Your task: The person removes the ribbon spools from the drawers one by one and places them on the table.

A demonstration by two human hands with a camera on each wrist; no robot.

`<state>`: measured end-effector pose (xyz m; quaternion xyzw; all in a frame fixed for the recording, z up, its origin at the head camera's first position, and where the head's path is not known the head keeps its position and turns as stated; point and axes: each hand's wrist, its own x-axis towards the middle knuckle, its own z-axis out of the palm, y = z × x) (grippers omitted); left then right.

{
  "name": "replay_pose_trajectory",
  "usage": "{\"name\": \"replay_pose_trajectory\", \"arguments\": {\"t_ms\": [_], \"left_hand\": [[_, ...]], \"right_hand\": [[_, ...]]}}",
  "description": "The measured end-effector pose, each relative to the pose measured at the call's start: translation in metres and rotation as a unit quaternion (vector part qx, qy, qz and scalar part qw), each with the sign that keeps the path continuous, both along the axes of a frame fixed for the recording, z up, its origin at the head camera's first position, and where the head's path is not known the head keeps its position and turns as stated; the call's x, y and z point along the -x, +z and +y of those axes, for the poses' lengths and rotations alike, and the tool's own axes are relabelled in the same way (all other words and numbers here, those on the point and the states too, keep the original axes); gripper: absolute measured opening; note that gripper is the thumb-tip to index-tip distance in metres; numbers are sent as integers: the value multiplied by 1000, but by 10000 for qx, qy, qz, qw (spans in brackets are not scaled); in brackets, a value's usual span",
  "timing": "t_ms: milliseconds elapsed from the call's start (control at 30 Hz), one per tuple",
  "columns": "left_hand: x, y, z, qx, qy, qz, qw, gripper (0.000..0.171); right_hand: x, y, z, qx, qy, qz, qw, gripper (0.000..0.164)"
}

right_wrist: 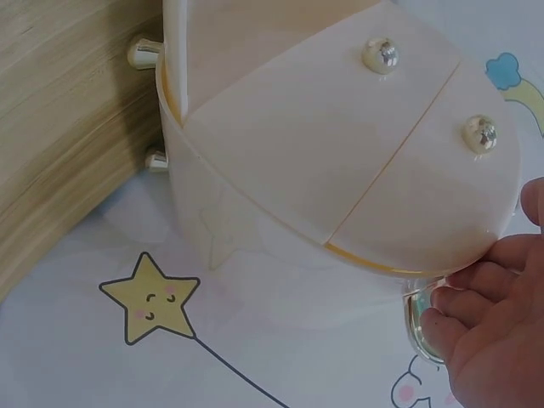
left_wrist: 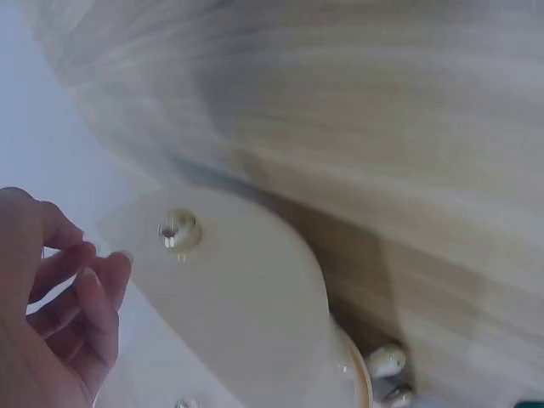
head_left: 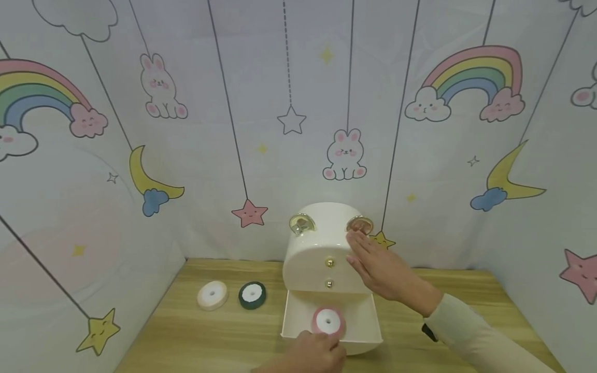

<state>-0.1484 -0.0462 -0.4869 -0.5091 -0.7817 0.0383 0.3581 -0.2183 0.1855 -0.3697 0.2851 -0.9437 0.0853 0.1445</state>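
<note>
A white, round-topped cabinet [head_left: 308, 269] has gold ears and small gold knobs, with its lowest drawer [head_left: 368, 318] pulled out. In that drawer lies a pink ribbon spool [head_left: 328, 321] with a white centre. My left hand [head_left: 310, 355] is at the drawer's front rim. In the left wrist view its fingers are loosely curled with nothing visible between them, apart from the gold drawer knob [left_wrist: 180, 231]. My right hand [head_left: 389, 274] rests on the cabinet's upper right side, fingers extended beside the gold ear [head_left: 360, 225]. The right wrist view shows those fingertips [right_wrist: 442, 327] by the ear.
Left of the cabinet, a dark green ribbon spool [head_left: 252, 295] and a cream ribbon spool [head_left: 212, 295] lie on the wooden table [head_left: 186, 342]. Behind and beside the table hangs a printed backdrop [head_left: 298, 171] with rabbits, stars and rainbows.
</note>
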Motion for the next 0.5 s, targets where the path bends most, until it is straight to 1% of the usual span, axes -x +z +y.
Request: {"name": "replay_pose_trajectory", "arguments": {"t_ms": [100,167,267,400,500], "left_hand": [[7,9,-2,-317,-53,69,9995,21],[13,13,-4,-364,-113,-124,9992,20],[21,19,-8,-215,-193,-490,9984,19],[30,25,-10,132,-213,-781,9966,17],[36,28,-9,251,-269,-987,9944,15]], "right_hand": [[1,0,0,-40,-5,-3,10000,61],[1,0,0,-65,2,3,10000,61],[2,0,0,-66,25,10,10000,61],[3,0,1,-68,11,13,10000,61],[3,-1,1,-87,-12,19,10000,61]]}}
